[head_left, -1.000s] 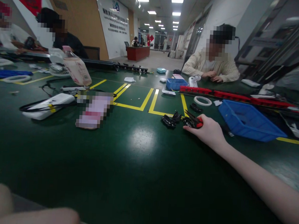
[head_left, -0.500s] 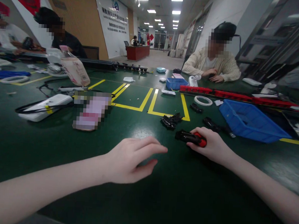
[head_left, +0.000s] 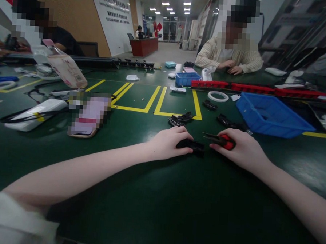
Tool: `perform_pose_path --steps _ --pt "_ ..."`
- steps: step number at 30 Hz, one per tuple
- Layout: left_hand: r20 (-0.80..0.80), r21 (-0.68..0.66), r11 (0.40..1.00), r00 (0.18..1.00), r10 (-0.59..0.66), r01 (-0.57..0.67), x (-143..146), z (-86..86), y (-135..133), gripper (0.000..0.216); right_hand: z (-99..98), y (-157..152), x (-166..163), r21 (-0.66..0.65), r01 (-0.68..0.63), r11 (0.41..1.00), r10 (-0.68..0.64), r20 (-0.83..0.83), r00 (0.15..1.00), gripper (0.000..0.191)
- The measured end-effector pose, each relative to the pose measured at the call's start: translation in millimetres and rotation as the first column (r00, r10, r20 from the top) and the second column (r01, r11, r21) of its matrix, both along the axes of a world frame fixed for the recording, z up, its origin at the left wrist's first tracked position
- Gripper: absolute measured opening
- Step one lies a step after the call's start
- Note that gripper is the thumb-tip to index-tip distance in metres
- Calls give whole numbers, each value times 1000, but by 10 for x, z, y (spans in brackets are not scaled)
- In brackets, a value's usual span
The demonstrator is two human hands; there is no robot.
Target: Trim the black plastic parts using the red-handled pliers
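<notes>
My right hand [head_left: 242, 150] is closed around a pair of red-handled pliers [head_left: 219, 139], whose thin dark jaws point left. Facing it, my left hand [head_left: 167, 144] grips a small black plastic part [head_left: 197, 148] from its left end, low over the green tabletop. A narrow gap separates the pliers' jaws from this part. Just beyond my left hand lie more black pieces [head_left: 181, 119] in a small cluster. Another black part [head_left: 228, 121] rests behind the pliers, close to the blue bin. My fingers hide the left end of the held part.
A blue bin [head_left: 275, 118] stands at the right, beside a roll of white tape [head_left: 218, 96]. Leftward lie a phone [head_left: 89, 114], a white box-like device [head_left: 37, 113] with a black cord, and a leaning bottle [head_left: 67, 68]. A person [head_left: 229, 54] sits across the table [head_left: 158, 202].
My left hand has moved right and taken hold of the black part. The pliers, still in my right hand, are now apart from it, their jaws showing. The view has shifted slightly.
</notes>
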State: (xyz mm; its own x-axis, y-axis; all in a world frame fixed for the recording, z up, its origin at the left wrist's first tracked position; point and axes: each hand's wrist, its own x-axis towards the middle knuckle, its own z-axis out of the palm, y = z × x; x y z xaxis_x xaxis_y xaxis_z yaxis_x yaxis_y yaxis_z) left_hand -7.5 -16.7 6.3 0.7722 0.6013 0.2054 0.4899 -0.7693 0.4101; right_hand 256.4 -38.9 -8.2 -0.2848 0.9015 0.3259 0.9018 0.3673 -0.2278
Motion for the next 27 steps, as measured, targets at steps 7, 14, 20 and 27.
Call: perform_pose_path --steps 7,14,20,27 --pt "17 91 993 997 -78 76 -116 -18 -111 35 21 -9 -2 200 -99 975 80 97 992 40" --pt "37 305 945 991 -132 115 -79 -70 -141 32 184 -350 -367 201 -511 836 477 196 857 15" --pt "146 254 951 965 -219 177 -88 -71 -167 22 120 -347 -455 181 -501 846 461 223 859 20" --pt "142 223 953 961 -239 204 -72 -104 -134 18 155 -333 -576 242 -503 830 401 367 839 20"
